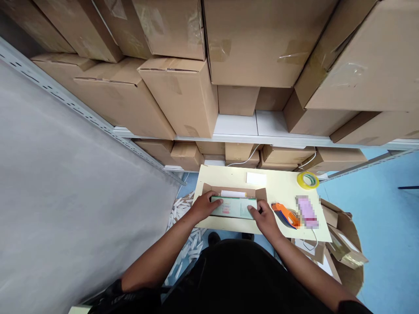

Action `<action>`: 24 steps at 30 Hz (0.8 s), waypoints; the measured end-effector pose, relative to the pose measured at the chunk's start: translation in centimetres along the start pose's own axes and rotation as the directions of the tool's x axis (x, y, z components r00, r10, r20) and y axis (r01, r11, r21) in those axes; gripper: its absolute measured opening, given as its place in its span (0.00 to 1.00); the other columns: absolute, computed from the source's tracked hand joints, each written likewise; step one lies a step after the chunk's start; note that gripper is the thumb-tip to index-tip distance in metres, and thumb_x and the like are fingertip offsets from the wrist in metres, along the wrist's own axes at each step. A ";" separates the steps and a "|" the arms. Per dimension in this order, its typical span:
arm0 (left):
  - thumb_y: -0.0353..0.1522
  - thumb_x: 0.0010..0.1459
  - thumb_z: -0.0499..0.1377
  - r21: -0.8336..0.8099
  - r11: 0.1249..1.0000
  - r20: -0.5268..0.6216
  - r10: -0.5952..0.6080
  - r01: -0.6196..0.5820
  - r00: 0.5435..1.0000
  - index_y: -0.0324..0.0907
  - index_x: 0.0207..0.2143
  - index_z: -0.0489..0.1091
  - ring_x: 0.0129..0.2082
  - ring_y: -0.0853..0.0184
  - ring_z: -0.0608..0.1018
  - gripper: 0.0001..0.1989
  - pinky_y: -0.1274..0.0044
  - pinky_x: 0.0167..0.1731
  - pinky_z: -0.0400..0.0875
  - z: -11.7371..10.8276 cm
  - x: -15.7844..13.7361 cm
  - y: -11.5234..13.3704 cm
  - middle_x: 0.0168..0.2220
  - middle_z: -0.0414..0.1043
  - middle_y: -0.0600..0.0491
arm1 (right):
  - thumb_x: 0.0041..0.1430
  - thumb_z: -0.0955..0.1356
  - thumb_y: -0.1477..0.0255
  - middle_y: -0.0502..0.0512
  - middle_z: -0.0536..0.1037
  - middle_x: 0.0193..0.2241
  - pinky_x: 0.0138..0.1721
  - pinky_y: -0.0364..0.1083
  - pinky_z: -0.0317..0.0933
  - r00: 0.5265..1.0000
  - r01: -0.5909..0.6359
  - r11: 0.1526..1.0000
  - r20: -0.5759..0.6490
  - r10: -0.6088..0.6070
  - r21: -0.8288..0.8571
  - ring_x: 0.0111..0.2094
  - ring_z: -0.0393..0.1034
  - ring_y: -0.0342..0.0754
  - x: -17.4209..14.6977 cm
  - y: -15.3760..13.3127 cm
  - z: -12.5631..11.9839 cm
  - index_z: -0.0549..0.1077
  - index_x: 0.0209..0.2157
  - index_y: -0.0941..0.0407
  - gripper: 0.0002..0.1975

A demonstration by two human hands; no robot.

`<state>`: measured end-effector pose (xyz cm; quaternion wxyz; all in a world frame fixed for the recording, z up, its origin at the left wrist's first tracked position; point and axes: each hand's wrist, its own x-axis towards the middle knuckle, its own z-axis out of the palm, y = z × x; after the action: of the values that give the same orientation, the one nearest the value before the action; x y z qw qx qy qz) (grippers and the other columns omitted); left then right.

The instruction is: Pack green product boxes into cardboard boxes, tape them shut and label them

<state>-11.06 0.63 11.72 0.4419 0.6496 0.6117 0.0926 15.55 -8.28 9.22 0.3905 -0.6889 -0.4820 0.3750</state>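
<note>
1. Here, the left hand (203, 206) and right hand (266, 218) are apart, clamped on opposite ends of the green box (235, 210), thumbs on its smooth, printed face.
2. Between them, this flat oblong lies in or just over the carton (261, 194), made of plain brown cardboard; I cannot tell which.
3. Beyond the hands, a thin, rectangular white card (256, 179) rests on the smooth, pale table (225, 174).
4. Just beside the right hand sits a curved orange tool (286, 215).
5. Farther out from that hand, the tape (300, 180) forms a glossy yellow ring.
</note>
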 end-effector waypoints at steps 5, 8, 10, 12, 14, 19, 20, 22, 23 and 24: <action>0.43 0.71 0.44 -0.152 0.988 -0.060 0.027 -0.036 0.998 0.44 0.50 0.75 0.42 0.60 0.81 0.23 0.71 0.42 0.75 0.2 0.6 -0.7 0.43 0.81 0.51 | 0.55 0.73 0.51 0.42 0.54 0.23 0.29 0.43 0.51 0.987 -0.114 0.958 -0.079 0.139 0.264 0.26 0.50 0.44 1.2 0.9 -0.5 0.54 0.24 0.51 0.27; 0.36 0.66 0.53 0.063 0.992 -0.027 0.107 -0.105 0.994 0.43 0.50 0.74 0.46 0.58 0.80 0.16 0.70 0.47 0.74 -0.6 2.3 -1.1 0.47 0.79 0.47 | 0.56 0.73 0.51 0.42 0.56 0.23 0.29 0.43 0.51 0.983 -0.150 0.934 -0.052 0.176 0.326 0.26 0.51 0.43 1.5 1.5 -1.2 0.56 0.25 0.51 0.26; 0.32 0.56 0.62 0.307 0.922 0.047 0.233 -0.236 0.971 0.43 0.55 0.72 0.54 0.53 0.76 0.23 0.67 0.52 0.72 -1.2 3.5 -1.2 0.56 0.74 0.43 | 0.56 0.73 0.51 0.42 0.58 0.23 0.29 0.43 0.52 0.982 -0.160 0.933 -0.042 0.182 0.322 0.27 0.52 0.43 1.4 1.8 -1.4 0.57 0.25 0.51 0.26; 0.29 0.50 0.66 0.490 0.787 0.162 0.339 -0.374 0.927 0.44 0.59 0.69 0.57 0.49 0.73 0.32 0.65 0.54 0.70 -1.4 4.8 -1.1 0.61 0.69 0.41 | 0.55 0.73 0.51 0.42 0.58 0.22 0.29 0.43 0.51 0.983 -0.159 0.937 -0.036 0.179 0.310 0.26 0.51 0.43 1.2 2.1 -1.5 0.57 0.25 0.51 0.26; 0.27 0.49 0.66 0.594 0.660 0.265 0.379 -0.460 0.886 0.44 0.57 0.70 0.56 0.48 0.72 0.31 0.63 0.52 0.70 -1.4 6.0 -1.0 0.58 0.71 0.40 | 0.55 0.74 0.51 0.42 0.56 0.22 0.29 0.43 0.51 0.986 -0.151 0.939 -0.025 0.167 0.308 0.26 0.50 0.43 0.9 2.3 -1.4 0.57 0.25 0.51 0.26; 0.31 0.55 0.63 0.587 0.618 0.319 0.417 -0.523 0.851 0.44 0.43 0.76 0.50 0.50 0.75 0.12 0.64 0.49 0.69 -1.7 8.3 -0.8 0.44 0.78 0.43 | 0.56 0.73 0.51 0.42 0.56 0.23 0.29 0.43 0.52 0.992 -0.119 0.945 -0.011 0.128 0.306 0.27 0.51 0.43 0.5 2.7 -1.5 0.58 0.25 0.51 0.25; 0.33 0.58 0.60 0.554 0.655 0.295 0.423 -0.514 0.857 0.45 0.41 0.76 0.49 0.52 0.76 0.09 0.66 0.48 0.69 -2.0 8.6 -0.9 0.42 0.79 0.45 | 0.56 0.73 0.51 0.42 0.57 0.23 0.29 0.43 0.52 0.992 -0.119 0.948 -0.011 0.129 0.296 0.27 0.52 0.44 0.5 2.6 -1.5 0.58 0.25 0.51 0.25; 0.35 0.64 0.54 0.481 0.743 0.215 0.414 -0.465 0.885 0.46 0.39 0.76 0.46 0.55 0.77 0.11 0.69 0.46 0.70 -2.4 9.1 -1.1 0.40 0.79 0.47 | 0.57 0.72 0.51 0.42 0.57 0.22 0.29 0.44 0.52 0.990 -0.128 0.959 -0.022 0.138 0.253 0.26 0.52 0.44 0.6 2.3 -1.3 0.57 0.25 0.51 0.25; 0.37 0.66 0.52 0.441 0.788 0.167 0.398 -0.429 0.902 0.46 0.40 0.76 0.45 0.56 0.78 0.12 0.70 0.44 0.70 -2.5 9.3 -1.3 0.39 0.80 0.48 | 0.57 0.72 0.51 0.42 0.56 0.22 0.29 0.44 0.52 0.990 -0.128 0.968 -0.035 0.139 0.217 0.26 0.52 0.44 0.8 2.1 -1.1 0.56 0.24 0.51 0.25; 0.38 0.67 0.52 0.397 0.829 0.123 0.376 -0.393 0.918 0.46 0.41 0.76 0.43 0.57 0.78 0.13 0.71 0.42 0.70 -2.5 9.5 -1.4 0.39 0.80 0.49 | 0.57 0.71 0.52 0.43 0.56 0.22 0.30 0.44 0.52 0.990 -0.121 0.978 -0.046 0.131 0.172 0.27 0.53 0.44 0.9 1.9 -0.7 0.55 0.24 0.51 0.25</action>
<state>-11.48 9.86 8.23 0.2783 0.8395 0.4653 0.0351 17.11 -7.93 7.71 0.4362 -0.6930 -0.3926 0.4188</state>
